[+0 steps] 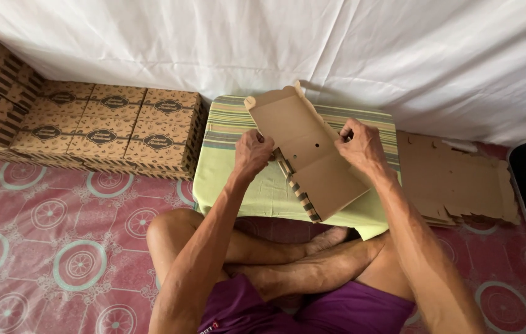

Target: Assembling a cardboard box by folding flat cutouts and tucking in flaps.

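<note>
Over the table (238, 179), both hands pinch one half-folded box (312, 164): left hand (252, 153) at 9 o'clock, right hand (359, 145) at 3. Folded boxes (114, 127) sit at 10; flat sheets (454, 182), maybe many, wait at 3.

Soft, even daylight filters through the white sheet (399, 55), bright without glare. Shadows are faint. Focus is sharp throughout, with slight wide-angle stretching at the edges.

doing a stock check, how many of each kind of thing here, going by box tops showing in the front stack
Folded printed boxes, tops showing in the front stack: 6
Box being folded in the hands: 1
Pile of flat cardboard blanks: 1
Low table with striped cloth: 1
Total: 9
</note>
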